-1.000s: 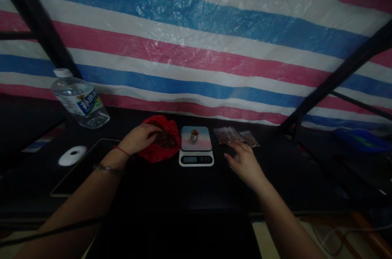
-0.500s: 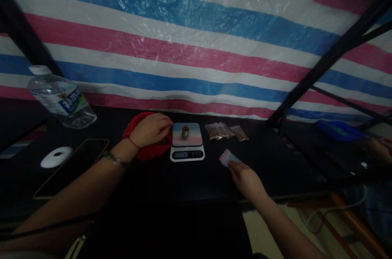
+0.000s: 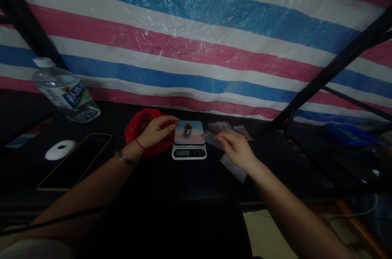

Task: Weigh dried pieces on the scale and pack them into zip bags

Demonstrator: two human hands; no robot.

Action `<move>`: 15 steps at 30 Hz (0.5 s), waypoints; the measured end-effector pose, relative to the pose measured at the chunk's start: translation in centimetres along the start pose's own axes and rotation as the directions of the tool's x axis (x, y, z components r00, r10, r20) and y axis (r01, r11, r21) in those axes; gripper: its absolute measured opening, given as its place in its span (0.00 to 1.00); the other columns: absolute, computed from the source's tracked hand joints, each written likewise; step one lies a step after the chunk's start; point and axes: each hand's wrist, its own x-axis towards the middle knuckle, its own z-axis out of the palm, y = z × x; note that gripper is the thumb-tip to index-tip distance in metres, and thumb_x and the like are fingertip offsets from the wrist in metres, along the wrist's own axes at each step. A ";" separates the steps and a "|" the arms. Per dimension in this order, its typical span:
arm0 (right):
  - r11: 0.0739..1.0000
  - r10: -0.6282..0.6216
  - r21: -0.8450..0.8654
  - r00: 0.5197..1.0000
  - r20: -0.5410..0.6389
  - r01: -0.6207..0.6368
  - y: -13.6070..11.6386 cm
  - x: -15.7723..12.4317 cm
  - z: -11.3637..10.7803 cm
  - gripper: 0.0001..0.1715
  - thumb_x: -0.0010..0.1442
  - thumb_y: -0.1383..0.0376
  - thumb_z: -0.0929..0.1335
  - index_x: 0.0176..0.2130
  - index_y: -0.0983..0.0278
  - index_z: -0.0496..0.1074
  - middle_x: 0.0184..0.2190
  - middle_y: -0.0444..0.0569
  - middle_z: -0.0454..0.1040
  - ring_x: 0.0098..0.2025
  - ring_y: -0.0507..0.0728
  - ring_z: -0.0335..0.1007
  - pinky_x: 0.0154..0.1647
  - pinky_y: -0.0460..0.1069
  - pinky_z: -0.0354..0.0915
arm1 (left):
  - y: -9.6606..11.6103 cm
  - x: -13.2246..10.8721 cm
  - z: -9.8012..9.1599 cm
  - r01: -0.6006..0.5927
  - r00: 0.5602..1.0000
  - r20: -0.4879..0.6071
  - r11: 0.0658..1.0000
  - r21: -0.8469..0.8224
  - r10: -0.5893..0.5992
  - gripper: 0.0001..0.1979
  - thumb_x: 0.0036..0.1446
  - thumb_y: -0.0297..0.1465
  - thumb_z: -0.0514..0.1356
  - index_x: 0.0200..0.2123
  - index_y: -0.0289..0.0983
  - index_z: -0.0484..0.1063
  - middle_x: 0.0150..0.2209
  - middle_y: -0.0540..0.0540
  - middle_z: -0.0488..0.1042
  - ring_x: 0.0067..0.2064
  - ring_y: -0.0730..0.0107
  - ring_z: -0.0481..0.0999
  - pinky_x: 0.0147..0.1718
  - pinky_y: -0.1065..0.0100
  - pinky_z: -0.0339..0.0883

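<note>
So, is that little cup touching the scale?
Touching. The head view shows the little cup standing on the top plate of the scale, with no gap under its base.

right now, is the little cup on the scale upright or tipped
Upright: the little cup stands on the scale, mouth up, brown pieces showing at its top.

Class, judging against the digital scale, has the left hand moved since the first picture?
Yes, rightward: the left hand was over the red plastic bag, short of the digital scale; now it extends to the scale's far left corner.
</note>
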 end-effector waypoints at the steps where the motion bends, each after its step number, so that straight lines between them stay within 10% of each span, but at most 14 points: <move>1: 0.995 -0.020 0.094 0.999 0.032 0.017 -0.6 1.4 0.8 0.15 0.65 0.64 0.60 0.36 0.62 0.75 0.32 0.48 0.77 0.36 0.56 0.73 0.39 0.49 0.67 | 0.0 -0.2 0.2 0.044 0.999 0.020 0.982 -0.186 -0.041 0.22 0.59 0.42 0.55 0.50 0.35 0.70 0.44 0.38 0.76 0.42 0.61 0.76 0.41 0.62 0.70; 5: 0.954 -0.059 0.297 0.997 0.048 0.043 -2.4 5.9 4.5 0.14 0.63 0.63 0.62 0.36 0.61 0.76 0.32 0.45 0.78 0.35 0.54 0.73 0.37 0.47 0.66 | -0.2 -1.0 0.4 0.193 0.979 0.161 0.798 -0.572 -0.121 0.24 0.52 0.47 0.61 0.44 0.34 0.72 0.33 0.42 0.76 0.28 0.69 0.74 0.27 0.69 0.67; 9: 0.938 -0.004 0.346 1.000 -0.024 0.012 -2.6 8.6 7.1 0.12 0.61 0.62 0.65 0.38 0.60 0.78 0.36 0.45 0.79 0.39 0.55 0.74 0.42 0.48 0.67 | -0.3 -1.0 0.0 0.255 0.966 0.182 0.781 -0.570 -0.182 0.19 0.47 0.44 0.66 0.32 0.33 0.72 0.18 0.52 0.67 0.19 0.77 0.65 0.20 0.73 0.59; 15: 0.939 0.053 0.342 0.994 -0.097 -0.017 -2.0 8.9 8.8 0.11 0.60 0.61 0.66 0.37 0.59 0.78 0.35 0.45 0.80 0.38 0.55 0.75 0.40 0.48 0.67 | 0.2 -0.8 -0.6 0.238 0.967 0.203 0.820 -0.521 -0.152 0.21 0.45 0.45 0.67 0.32 0.33 0.74 0.22 0.49 0.73 0.22 0.75 0.69 0.22 0.73 0.63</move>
